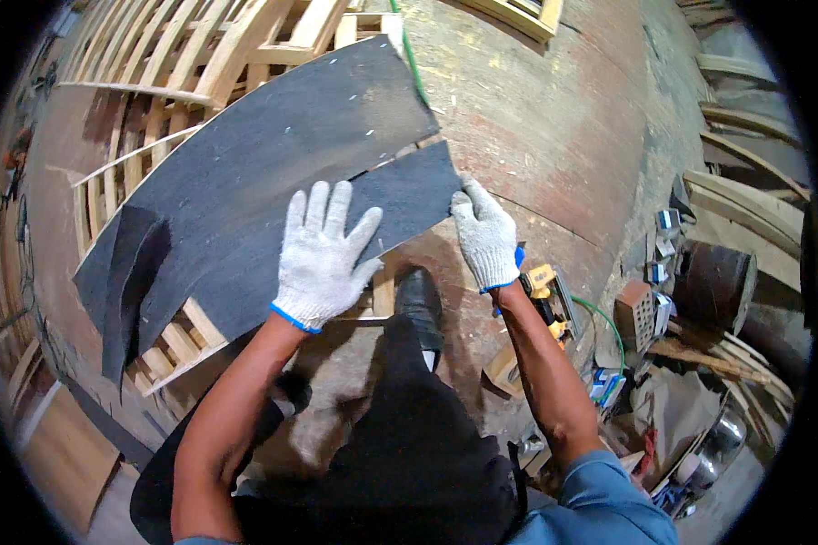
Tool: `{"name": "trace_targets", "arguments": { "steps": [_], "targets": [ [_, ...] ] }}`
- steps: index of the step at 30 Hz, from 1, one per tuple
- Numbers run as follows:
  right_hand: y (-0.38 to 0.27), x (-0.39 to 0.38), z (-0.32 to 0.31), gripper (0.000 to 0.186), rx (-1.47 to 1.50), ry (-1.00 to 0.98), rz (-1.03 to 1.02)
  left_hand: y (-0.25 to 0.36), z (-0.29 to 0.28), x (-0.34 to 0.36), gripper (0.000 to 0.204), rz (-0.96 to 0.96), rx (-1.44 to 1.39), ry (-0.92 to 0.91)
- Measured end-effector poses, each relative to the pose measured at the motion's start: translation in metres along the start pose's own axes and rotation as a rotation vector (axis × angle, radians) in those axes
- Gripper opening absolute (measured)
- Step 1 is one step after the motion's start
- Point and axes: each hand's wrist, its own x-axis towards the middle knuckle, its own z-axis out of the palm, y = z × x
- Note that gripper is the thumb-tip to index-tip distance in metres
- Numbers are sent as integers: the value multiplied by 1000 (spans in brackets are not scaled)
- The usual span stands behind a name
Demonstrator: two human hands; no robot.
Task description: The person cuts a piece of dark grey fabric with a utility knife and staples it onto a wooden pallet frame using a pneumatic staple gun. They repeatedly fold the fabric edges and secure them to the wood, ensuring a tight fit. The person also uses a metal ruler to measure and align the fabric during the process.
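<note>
A dark grey, felt-like sheet (254, 136) lies over a slatted wooden frame (191, 331); its left end is folded over on itself. Along the sheet's near right side a slit separates a narrower strip (409, 186) from the rest. My left hand (323, 259), in a white knit glove with a blue cuff, rests palm down on the sheet with fingers spread. At the strip's right corner, my gloved right hand (484, 227) pinches the edge between thumb and fingers. The thumb shows, while some fingertips are hidden under the edge.
A yellow and black nail gun (545, 286) lies right of my right forearm, with a green hose (613, 331) nearby. More slatted wooden frames (182, 45) stand beyond the sheet. At right are a perforated brick (641, 313), a rusty cylinder (718, 282), small boxes (665, 227) and curved wood strips.
</note>
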Motion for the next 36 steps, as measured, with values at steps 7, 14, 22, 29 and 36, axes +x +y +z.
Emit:
{"name": "trace_targets", "arguments": {
  "steps": [7,14,22,29,36],
  "targets": [
    [91,-40,-50,38,-201,205,106,2,2,-5,69,3,35,2],
    [201,-128,-109,41,-725,135,121,5,6,-2,70,33,54,32],
    [184,-118,-110,62,-914,-43,180,0,1,-4,68,-5,41,-13],
    [219,-100,-118,78,-895,-207,294,-8,1,-6,63,14,-75,53],
    [106,-45,-157,33,-211,-278,413,-10,0,-10,61,-18,-89,41]
  ]
}}
